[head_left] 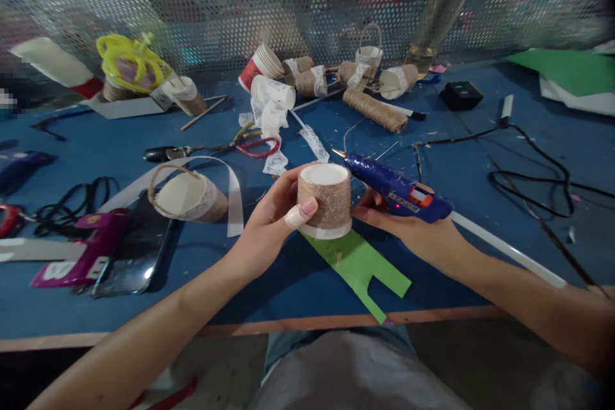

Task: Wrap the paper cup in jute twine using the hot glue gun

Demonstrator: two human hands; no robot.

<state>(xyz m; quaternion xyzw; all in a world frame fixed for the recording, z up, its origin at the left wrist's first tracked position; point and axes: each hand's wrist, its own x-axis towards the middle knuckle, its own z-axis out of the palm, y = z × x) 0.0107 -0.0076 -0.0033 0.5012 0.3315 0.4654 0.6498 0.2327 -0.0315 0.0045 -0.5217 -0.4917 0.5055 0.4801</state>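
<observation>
A small paper cup (324, 205) wrapped in brown twine, with white bands at its top and bottom, is held upright in my left hand (273, 211). The left thumb, which has a tan bandage on it, presses the cup's front. My right hand (391, 218) is closed around the handle of a blue glue gun (398, 186), mostly hidden by the fingers. The gun's metal nozzle points left, just above and behind the cup's rim, and a white glue stick (509, 250) sticks out of its back. Below the cup lies a green cut-out piece (365, 262).
Scissors (257, 147), white lace (273, 118) and a twine roll (375, 110) lie behind the cup. A handled twine cup (192, 195), phone (137, 250) and purple glue gun (91, 243) are left. Black cable (528, 186) curls at right; a bottle (435, 16) stands behind.
</observation>
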